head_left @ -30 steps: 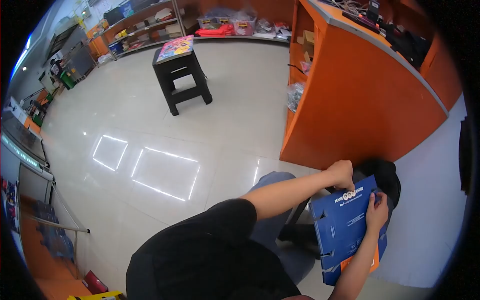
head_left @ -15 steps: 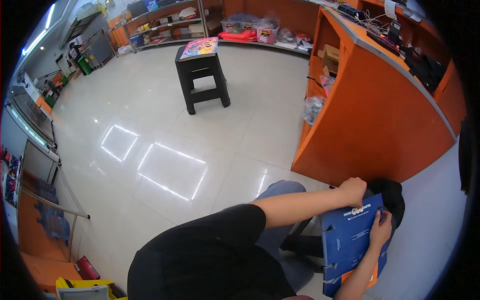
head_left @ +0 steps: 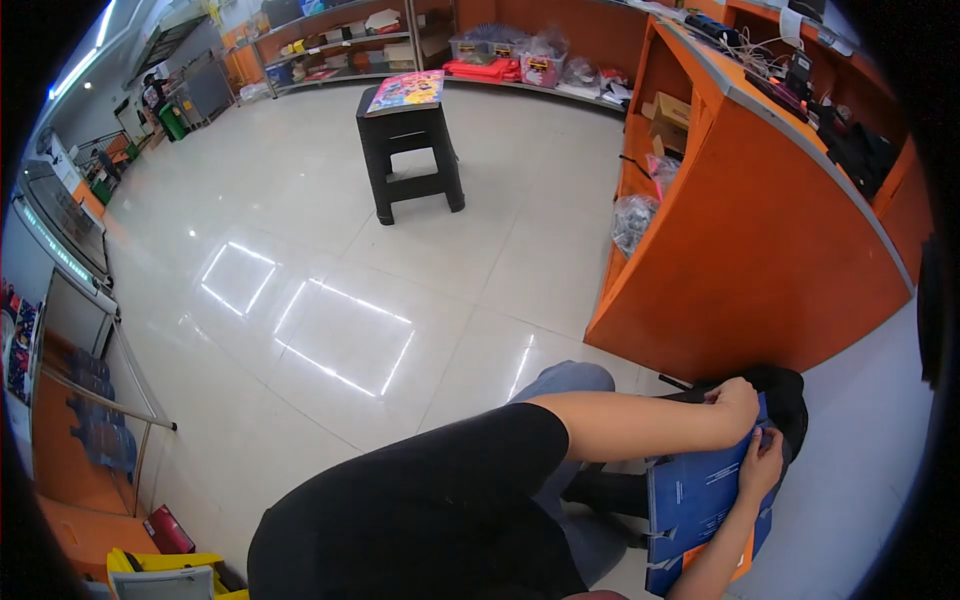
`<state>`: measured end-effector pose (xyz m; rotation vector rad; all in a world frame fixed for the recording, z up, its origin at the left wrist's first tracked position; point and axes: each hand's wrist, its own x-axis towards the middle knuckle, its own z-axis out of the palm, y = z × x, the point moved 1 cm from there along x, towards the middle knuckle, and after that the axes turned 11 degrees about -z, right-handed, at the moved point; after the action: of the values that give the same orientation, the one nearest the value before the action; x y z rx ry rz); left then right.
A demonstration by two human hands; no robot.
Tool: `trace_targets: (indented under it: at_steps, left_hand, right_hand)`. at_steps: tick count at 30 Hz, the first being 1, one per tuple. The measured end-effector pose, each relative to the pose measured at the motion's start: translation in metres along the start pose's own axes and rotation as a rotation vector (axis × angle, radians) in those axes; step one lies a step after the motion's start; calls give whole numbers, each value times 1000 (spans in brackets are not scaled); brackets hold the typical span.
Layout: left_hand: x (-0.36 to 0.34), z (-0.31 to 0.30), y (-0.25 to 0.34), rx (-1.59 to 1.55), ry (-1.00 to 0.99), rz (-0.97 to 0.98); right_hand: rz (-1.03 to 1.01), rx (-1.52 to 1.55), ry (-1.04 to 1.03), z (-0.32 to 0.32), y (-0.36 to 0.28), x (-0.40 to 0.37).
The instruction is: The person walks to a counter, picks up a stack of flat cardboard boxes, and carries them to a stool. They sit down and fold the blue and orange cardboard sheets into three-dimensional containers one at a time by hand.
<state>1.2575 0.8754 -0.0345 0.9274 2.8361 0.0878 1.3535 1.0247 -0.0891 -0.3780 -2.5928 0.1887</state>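
Observation:
A flat blue printed cardboard piece (head_left: 700, 490) with notched edges and white lettering lies tilted by my legs, an orange patch near its lower end. My left hand (head_left: 735, 408) is closed at its upper edge, fingers curled and pinching there; the arm hides part of the lettering. Lower on the right edge, my right hand (head_left: 762, 465) grips the same cardboard, its fingers bent over the border. Behind the cardboard's top sits a dark black object (head_left: 785, 395), whose kind I cannot make out.
An orange counter (head_left: 760, 230) with cables on top stands to the right. Ahead is a black stool (head_left: 412, 150) with a colourful printed sheet on it. Shelves (head_left: 340, 50) with boxes line the back; blue water bottles (head_left: 103, 440) stand at left.
My left hand has moved right along the cardboard's upper edge, and its forearm now covers the large lettering. The right hand stays at the right edge. The view has shifted slightly.

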Motion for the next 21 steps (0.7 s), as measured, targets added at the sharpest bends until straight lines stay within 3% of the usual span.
trace_targets:
  at_steps: [2,8,11,17,21]
  left_hand:
    - [9,3,8,154,-30,25]
    - [11,-10,3,73,-122,-3]
    - [27,8,7,34,-109,-65]
    - [8,1,-11,43,-92,50]
    - [26,26,-15,-109,54,21]
  right_hand:
    - [14,-9,-14,-1,-1,1]
    - [-31,34,44,1,1,-1]
    - [-33,31,33,-4,-6,-2]
    - [1,19,-27,-6,-7,0]
    - [0,29,-30,-4,-1,-1]
